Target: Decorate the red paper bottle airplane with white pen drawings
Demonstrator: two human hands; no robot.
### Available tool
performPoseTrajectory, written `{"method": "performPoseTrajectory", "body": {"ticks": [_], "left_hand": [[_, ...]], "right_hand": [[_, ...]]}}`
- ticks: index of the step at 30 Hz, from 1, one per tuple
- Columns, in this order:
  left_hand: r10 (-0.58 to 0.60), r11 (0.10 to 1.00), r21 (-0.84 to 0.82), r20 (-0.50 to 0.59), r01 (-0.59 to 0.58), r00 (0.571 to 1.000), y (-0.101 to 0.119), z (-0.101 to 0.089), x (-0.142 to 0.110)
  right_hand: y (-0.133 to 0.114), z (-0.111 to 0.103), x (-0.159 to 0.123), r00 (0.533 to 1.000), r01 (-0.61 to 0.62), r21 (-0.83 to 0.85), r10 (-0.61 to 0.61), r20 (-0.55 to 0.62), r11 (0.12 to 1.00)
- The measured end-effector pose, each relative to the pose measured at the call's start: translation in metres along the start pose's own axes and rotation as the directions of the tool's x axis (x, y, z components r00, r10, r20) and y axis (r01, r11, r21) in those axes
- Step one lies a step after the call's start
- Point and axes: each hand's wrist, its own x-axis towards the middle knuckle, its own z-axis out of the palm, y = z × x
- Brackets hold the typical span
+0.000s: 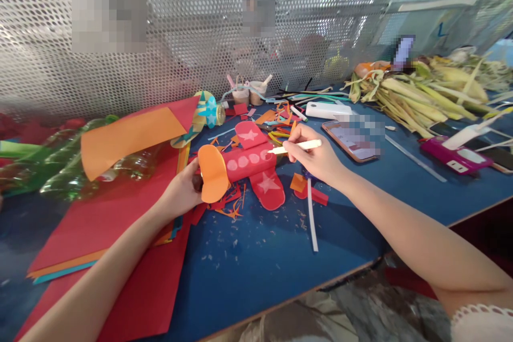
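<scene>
Orange paper [214,173] partly hides left grip [184,190], closure unclear; right grip [315,157] pinches pale marker [309,145].

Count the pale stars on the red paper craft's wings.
2: one star on the far wing, the other star on the near wing. Any on the undersides would be hidden.

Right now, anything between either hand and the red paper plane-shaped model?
Left hand: nothing visible; it grips the model at the orange paper end. Right hand: only the cream-white plastic pen it holds, tip at the red body. Red and orange paper scraps lie around, not between.
</scene>
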Motion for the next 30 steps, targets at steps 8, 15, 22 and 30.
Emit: {"method": "performPoseTrajectory", "body": {"ticks": [8,15,22,30], "left_hand": [[-0.053,0.996,-0.069,0.041,0.056,0.998,0.006,0.001,0.001],[-0.062,0.997,-0.049,0.025,0.063,0.998,0.025,0.005,-0.002],[-0.053,0.992,-0.118,0.017,0.054,0.998,0.012,0.005,-0.001],[-0.016,0.998,-0.054,0.040,0.018,0.999,0.000,0.001,0.000]], "right_hand": [[0.000,0.000,0.000,1.000,-0.003,-0.004,0.003,0.001,1.000],[0.000,-0.001,0.000,1.000,-0.003,-0.009,0.003,-0.004,1.000],[-0.001,-0.001,0.000,1.000,-0.002,-0.008,0.002,-0.006,1.000],[-0.001,-0.002,0.001,1.000,-0.015,-0.003,0.015,-0.013,1.000]]}}
